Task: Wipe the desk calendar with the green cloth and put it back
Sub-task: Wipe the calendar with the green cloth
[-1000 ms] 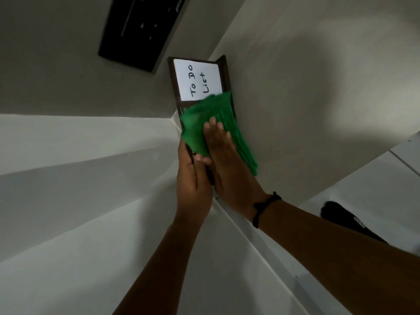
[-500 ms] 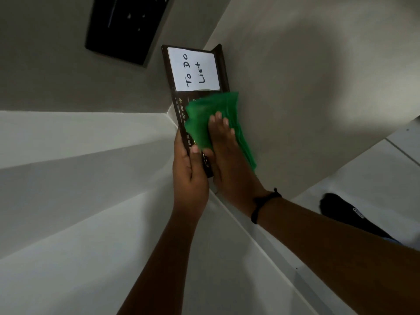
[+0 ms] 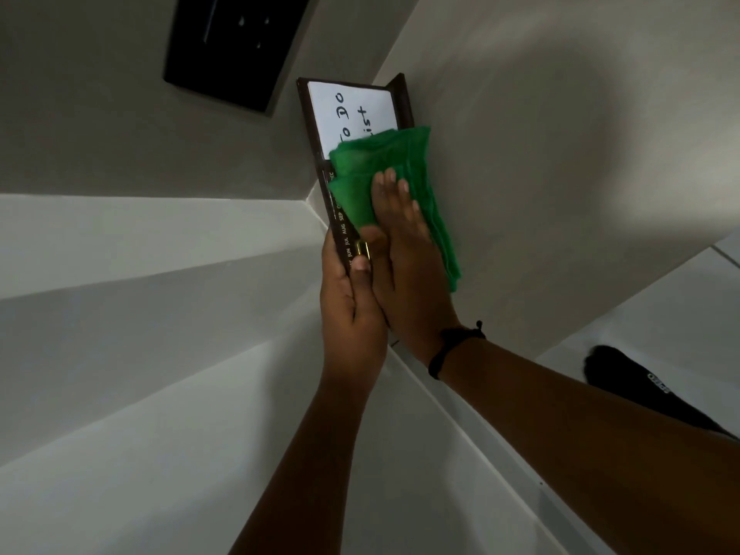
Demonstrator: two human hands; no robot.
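The dark brown desk calendar (image 3: 312,126) is held up in front of me, with a white "To Do List" card on its upper part and month names down its left edge. My left hand (image 3: 352,302) grips its lower end, thumb on the front. My right hand (image 3: 404,250) presses the folded green cloth (image 3: 360,182) flat against the calendar's face, covering the lower part of the white card. The cloth hangs past the calendar's right side.
A black wall panel (image 3: 236,46) is at upper left. White shelf or ledge surfaces (image 3: 140,314) run below and left of my arms. A dark shoe-like object (image 3: 648,390) lies on the pale floor at lower right.
My right hand has slid the green cloth up the calendar, so it now overlaps the bottom of the white card. More month names show below the cloth. My left hand keeps its grip.
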